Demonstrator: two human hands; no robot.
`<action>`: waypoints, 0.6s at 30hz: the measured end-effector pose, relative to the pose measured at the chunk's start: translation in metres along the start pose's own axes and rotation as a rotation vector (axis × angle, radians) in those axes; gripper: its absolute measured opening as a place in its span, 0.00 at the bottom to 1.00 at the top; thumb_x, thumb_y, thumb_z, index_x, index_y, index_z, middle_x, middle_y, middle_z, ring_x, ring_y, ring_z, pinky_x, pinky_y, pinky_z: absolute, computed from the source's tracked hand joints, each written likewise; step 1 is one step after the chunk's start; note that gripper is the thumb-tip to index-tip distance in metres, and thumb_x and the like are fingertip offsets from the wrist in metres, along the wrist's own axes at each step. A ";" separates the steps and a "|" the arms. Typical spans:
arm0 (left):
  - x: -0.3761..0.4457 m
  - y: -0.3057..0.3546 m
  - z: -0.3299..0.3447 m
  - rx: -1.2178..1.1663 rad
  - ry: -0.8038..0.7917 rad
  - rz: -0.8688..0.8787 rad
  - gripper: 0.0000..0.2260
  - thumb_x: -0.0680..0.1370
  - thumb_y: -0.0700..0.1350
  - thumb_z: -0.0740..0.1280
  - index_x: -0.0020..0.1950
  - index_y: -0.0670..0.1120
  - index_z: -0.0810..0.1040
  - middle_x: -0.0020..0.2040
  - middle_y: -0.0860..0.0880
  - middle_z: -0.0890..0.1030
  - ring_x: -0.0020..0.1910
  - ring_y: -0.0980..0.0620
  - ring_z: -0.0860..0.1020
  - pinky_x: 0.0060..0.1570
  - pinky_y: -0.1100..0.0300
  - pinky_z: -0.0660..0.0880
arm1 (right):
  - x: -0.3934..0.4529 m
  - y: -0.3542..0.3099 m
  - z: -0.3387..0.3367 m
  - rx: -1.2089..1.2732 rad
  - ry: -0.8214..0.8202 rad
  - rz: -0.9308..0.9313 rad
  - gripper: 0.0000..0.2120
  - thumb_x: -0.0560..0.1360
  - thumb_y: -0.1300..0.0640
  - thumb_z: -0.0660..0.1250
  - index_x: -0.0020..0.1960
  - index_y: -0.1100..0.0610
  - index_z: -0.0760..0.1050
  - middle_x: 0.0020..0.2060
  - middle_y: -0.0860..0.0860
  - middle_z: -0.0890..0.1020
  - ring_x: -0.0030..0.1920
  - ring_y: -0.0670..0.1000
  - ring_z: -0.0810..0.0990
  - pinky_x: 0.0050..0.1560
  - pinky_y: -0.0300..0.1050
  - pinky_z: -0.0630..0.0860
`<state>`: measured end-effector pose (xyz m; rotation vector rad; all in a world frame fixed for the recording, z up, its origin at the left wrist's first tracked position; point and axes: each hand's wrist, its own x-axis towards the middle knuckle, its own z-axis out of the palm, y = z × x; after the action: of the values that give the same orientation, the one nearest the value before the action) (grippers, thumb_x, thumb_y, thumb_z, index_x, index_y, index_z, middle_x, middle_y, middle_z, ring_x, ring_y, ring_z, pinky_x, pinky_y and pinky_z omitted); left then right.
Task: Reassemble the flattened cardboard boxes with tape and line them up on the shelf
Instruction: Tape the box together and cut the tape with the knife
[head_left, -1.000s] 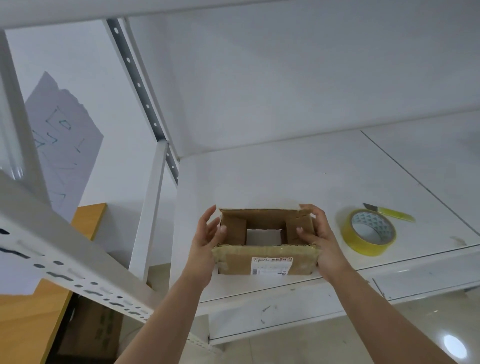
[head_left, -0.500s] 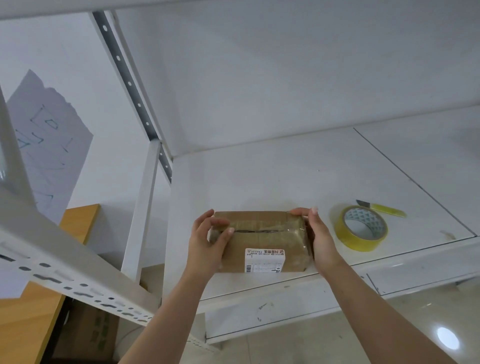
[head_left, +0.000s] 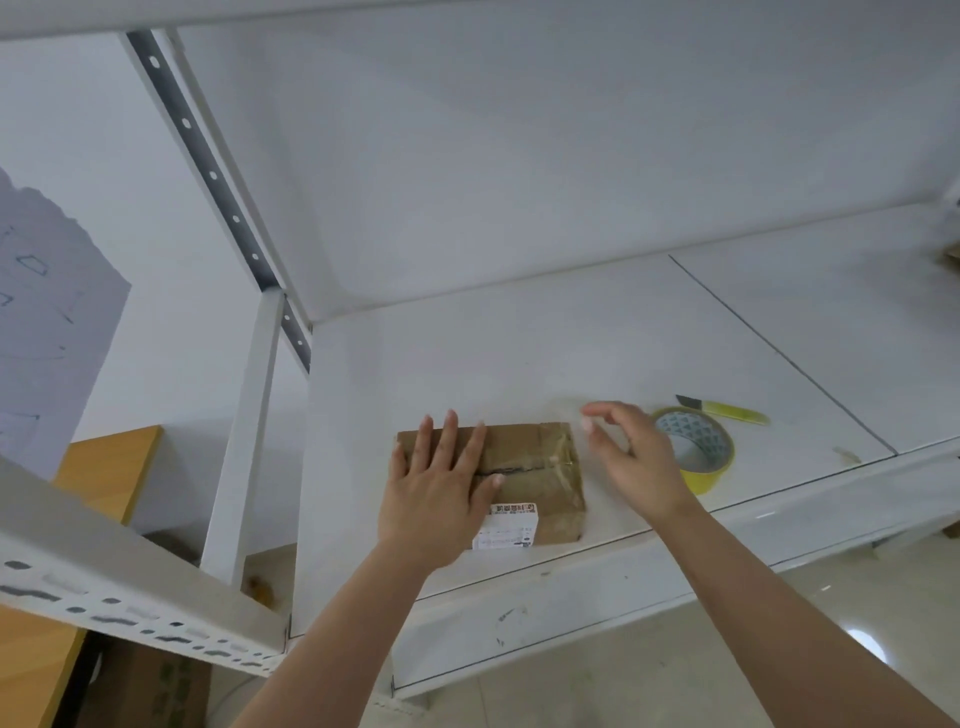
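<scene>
On the shelf (head_left: 597, 338), left hand (head_left: 436, 499) presses flat on the box (head_left: 540, 467); right hand (head_left: 634, 457) hovers released

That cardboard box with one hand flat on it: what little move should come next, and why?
Probably the right hand should pick up the yellow tape roll just beside it. The left hand presses flat on the cardboard box, whose top seam shows a dark gap, so sealing looks due.
</scene>
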<state>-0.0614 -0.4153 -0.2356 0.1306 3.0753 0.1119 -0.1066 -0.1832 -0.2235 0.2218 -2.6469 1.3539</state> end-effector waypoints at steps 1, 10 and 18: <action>0.000 -0.001 0.001 0.007 0.006 0.002 0.32 0.76 0.66 0.33 0.79 0.58 0.38 0.81 0.50 0.40 0.79 0.46 0.38 0.76 0.45 0.42 | 0.002 0.003 -0.011 -0.129 0.076 -0.003 0.13 0.75 0.59 0.70 0.59 0.57 0.78 0.56 0.50 0.81 0.60 0.54 0.76 0.63 0.48 0.70; 0.000 0.001 0.001 -0.003 0.042 -0.005 0.33 0.75 0.67 0.33 0.79 0.58 0.41 0.81 0.51 0.43 0.79 0.47 0.40 0.76 0.46 0.43 | -0.021 0.042 -0.041 -0.988 -0.261 0.325 0.20 0.76 0.44 0.61 0.65 0.50 0.70 0.62 0.47 0.77 0.71 0.53 0.66 0.75 0.56 0.46; -0.001 0.002 -0.003 -0.020 0.028 -0.012 0.31 0.78 0.67 0.41 0.80 0.57 0.43 0.81 0.51 0.43 0.79 0.48 0.39 0.76 0.47 0.42 | -0.002 -0.022 -0.047 -0.762 -0.009 0.083 0.09 0.77 0.48 0.65 0.55 0.51 0.76 0.50 0.49 0.82 0.58 0.54 0.77 0.69 0.51 0.57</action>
<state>-0.0603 -0.4133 -0.2323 0.1107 3.1018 0.1455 -0.0966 -0.1574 -0.1789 0.0148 -2.9689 0.2805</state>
